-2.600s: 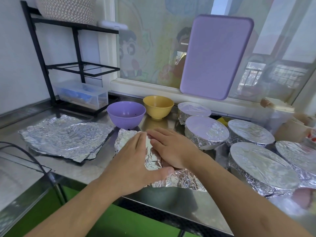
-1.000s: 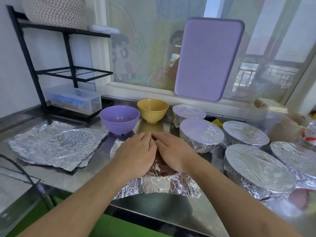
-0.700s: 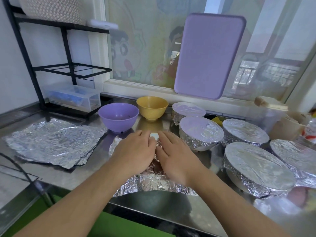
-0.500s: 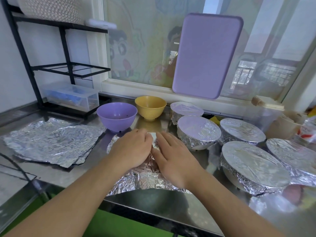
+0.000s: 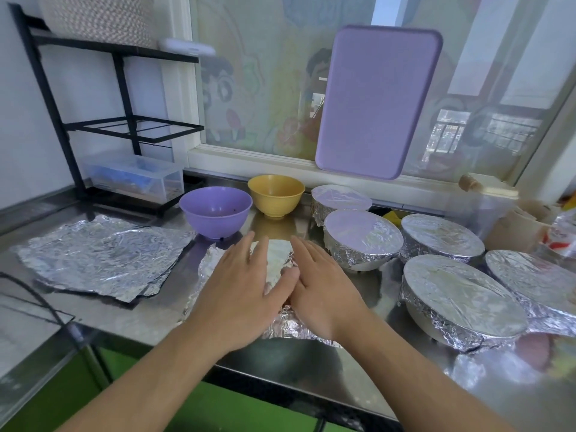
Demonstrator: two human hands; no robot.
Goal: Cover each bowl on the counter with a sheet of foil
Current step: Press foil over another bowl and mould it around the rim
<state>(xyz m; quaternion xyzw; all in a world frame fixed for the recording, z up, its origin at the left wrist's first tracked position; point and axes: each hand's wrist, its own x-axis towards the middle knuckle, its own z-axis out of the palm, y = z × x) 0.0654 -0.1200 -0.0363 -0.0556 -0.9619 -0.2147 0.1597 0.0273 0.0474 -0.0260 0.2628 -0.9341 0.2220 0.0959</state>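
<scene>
A foil sheet [image 5: 276, 258] lies over a bowl at the counter's front middle; the bowl under it is hidden. My left hand [image 5: 240, 288] and my right hand [image 5: 321, 286] rest flat on that foil side by side, fingers straight. Behind them stand an uncovered purple bowl [image 5: 215, 211] and an uncovered yellow bowl [image 5: 276, 194]. To the right sit several bowls covered with foil, the nearest [image 5: 363, 238] beside my right hand. A stack of loose foil sheets [image 5: 103, 255] lies at the left.
A purple cutting board [image 5: 377, 101] leans against the window. A black rack [image 5: 93, 120] with a clear plastic box [image 5: 134, 177] stands at the back left. Containers crowd the far right [image 5: 517, 226]. The steel counter's front edge [image 5: 280, 378] runs under my forearms.
My fingers have straightened and spread slightly apart on the foil, exposing its smooth top between my hands. Earlier my hands were cupped close together over it.
</scene>
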